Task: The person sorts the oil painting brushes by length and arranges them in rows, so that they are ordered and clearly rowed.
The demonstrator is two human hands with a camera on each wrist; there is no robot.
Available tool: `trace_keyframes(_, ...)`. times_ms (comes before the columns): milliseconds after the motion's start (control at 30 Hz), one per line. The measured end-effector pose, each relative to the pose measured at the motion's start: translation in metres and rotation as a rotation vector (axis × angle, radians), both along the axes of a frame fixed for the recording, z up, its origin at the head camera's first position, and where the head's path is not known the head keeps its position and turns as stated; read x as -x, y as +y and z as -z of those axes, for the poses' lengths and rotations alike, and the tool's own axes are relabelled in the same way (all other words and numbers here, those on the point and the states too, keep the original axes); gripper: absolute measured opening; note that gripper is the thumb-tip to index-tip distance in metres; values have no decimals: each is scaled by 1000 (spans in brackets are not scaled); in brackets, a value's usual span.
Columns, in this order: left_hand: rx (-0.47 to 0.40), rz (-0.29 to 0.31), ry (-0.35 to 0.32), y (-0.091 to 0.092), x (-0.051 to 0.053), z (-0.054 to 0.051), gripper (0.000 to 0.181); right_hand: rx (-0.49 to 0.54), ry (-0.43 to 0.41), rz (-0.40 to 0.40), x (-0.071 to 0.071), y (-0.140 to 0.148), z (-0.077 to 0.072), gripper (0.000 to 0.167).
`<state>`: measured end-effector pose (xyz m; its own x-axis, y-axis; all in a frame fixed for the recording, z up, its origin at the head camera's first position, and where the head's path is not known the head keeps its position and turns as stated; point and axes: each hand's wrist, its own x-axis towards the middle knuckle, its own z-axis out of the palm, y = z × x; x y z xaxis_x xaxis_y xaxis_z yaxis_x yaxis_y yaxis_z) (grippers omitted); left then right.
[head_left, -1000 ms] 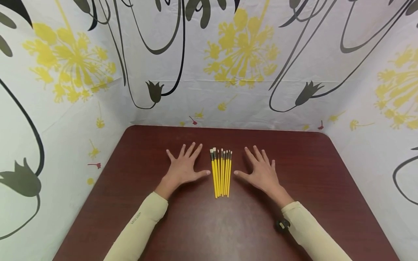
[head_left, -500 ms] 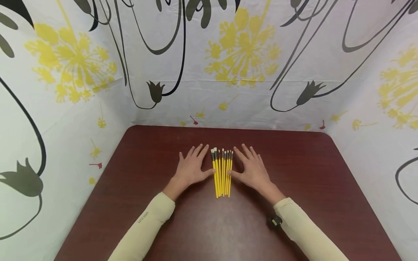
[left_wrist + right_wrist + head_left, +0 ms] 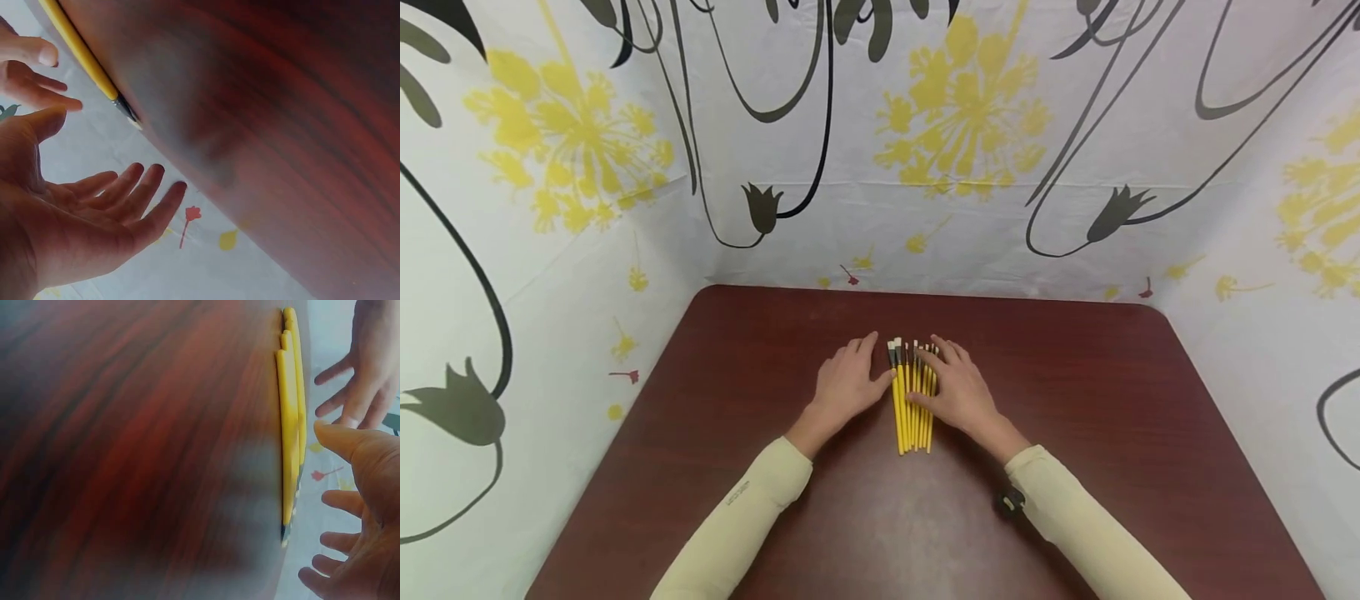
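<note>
A row of several paintbrushes (image 3: pixel 913 421) lies side by side on the table, with yellow handles toward the person and pale bristle tips pointing away. My left hand (image 3: pixel 848 383) is at the row's left side, fingers loosely bent and thumb toward the outermost brush. Over the right part of the row hovers my right hand (image 3: pixel 962 393), its thumb and index finger hiding parts of some handles. In the left wrist view a gap separates the left hand (image 3: pixel 81 219) from the nearest brush (image 3: pixel 84 53). Likewise, the right wrist view has the right hand (image 3: pixel 369 519) apart from the brushes (image 3: pixel 289 425), holding nothing.
The dark red-brown table (image 3: pixel 760 321) has rounded far corners. White cloth (image 3: pixel 970 242) with yellow and grey flower prints stands behind it and along both sides. A dark wrist device (image 3: pixel 1011 502) sits by the right sleeve.
Both hands have moved inward from either side of the paintbrushes, and their spread fingers have drawn closer together. The right hand has come over the row. The brushes stay in their row.
</note>
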<state>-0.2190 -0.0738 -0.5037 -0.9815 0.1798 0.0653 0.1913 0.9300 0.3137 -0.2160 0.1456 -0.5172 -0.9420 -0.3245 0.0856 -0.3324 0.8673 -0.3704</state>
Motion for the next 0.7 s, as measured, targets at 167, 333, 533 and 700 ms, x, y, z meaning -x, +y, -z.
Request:
trace_keyframes(167,-45,29,-36,4,3,-3,77,13,13,18,2,-12,0,69)
trace_keyframes(333,-139,58,-87,7,7,-3,64,16,32,24,5,-25,0,55)
trace_keyframes(533,-187,55,-131,7,11,-1,40,-2,56,10,7,-35,2,41)
trace_keyframes(700,-164,52,-185,7,15,0,28,-20,68,16,6,-37,2,27)
